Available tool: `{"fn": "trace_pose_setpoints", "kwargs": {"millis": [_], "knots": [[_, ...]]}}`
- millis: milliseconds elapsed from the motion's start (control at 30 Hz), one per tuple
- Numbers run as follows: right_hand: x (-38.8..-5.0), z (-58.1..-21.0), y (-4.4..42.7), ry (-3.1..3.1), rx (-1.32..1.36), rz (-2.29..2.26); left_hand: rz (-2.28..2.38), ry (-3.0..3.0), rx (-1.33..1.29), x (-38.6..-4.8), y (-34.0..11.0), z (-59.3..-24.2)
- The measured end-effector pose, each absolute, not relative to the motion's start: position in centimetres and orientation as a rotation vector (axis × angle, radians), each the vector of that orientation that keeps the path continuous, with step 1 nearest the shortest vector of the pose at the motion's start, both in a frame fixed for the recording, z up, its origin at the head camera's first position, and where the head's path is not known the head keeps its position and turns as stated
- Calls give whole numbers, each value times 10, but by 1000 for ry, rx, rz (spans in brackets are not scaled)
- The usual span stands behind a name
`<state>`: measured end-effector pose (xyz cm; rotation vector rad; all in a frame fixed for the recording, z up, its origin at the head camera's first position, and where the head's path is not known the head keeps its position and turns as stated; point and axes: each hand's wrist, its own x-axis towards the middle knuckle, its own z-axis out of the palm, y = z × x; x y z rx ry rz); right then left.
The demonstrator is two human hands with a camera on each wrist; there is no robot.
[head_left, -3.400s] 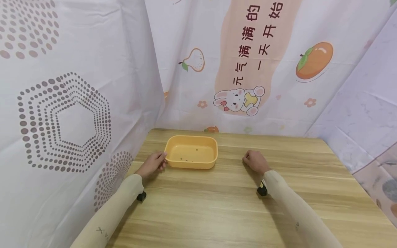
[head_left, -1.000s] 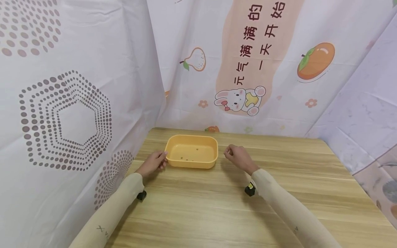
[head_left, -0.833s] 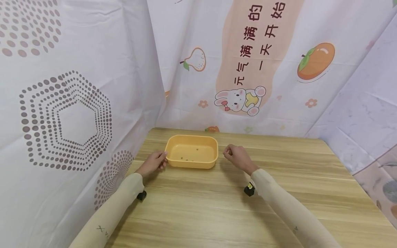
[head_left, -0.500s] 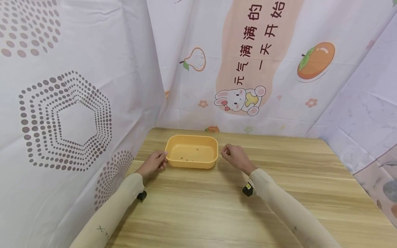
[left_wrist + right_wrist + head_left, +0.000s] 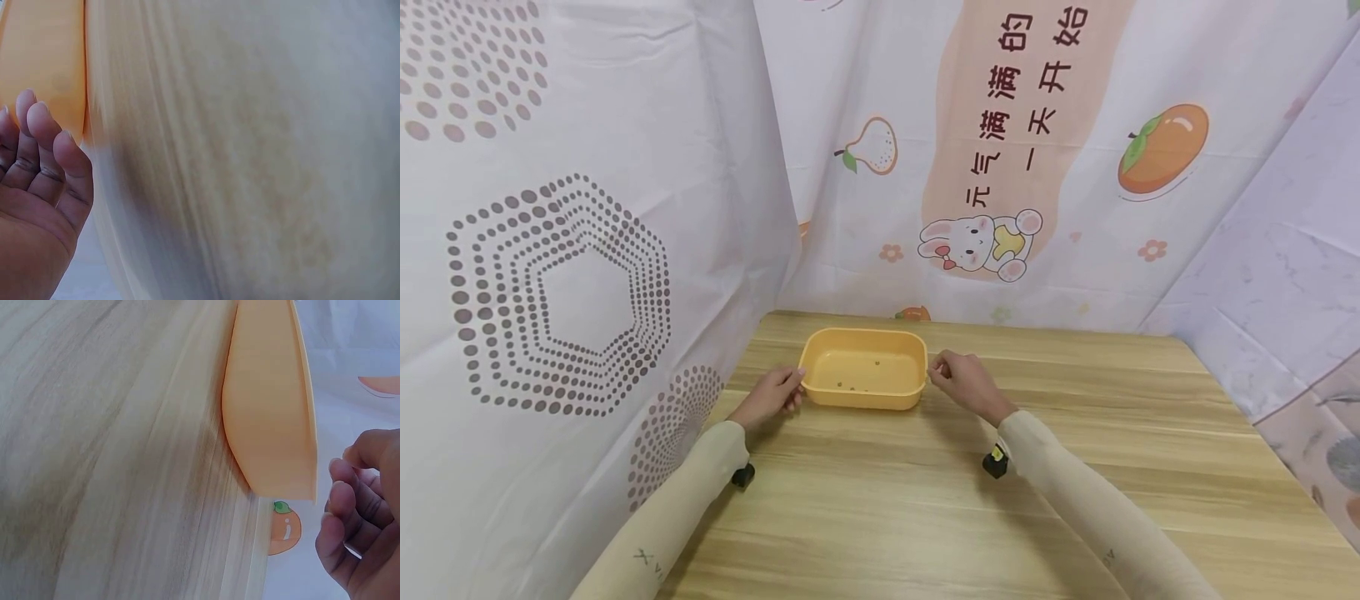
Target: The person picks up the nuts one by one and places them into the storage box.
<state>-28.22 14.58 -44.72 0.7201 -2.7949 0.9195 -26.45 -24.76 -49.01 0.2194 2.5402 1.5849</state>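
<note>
A yellow plastic tray point(image 5: 863, 400) with rounded corners stands at the back left of the wooden table. Several tiny dark pieces point(image 5: 877, 363) lie on its floor, too small to identify. At its left end my left hand point(image 5: 767, 395) pinches the rim. The left wrist view shows that hand's fingers point(image 5: 44, 125) against the tray's side; the thumb is hidden there. Just off the right end is my right hand point(image 5: 967, 385), its fingers curled and thumb and forefinger close together. A gap separates it from the tray wall point(image 5: 272, 406) in the right wrist view. Nothing is visible between its fingers.
The wooden table point(image 5: 880, 500) reaches back to a printed white curtain point(image 5: 850, 250) with a rabbit and fruit. Another patterned curtain point(image 5: 715, 208) hangs close along the left side. A small black device point(image 5: 996, 462) sits under the right wrist.
My right hand has moved left across the table, up to the tray's right end. The left hand and the tray stay where they were.
</note>
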Motion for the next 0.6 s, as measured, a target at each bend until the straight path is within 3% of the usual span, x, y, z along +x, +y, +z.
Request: {"fn": "trace_pose_setpoints", "kwargs": {"millis": [600], "knots": [[-283,-454,138,-2803,760,893,1580,2537,215,-262,-247,-487]]}}
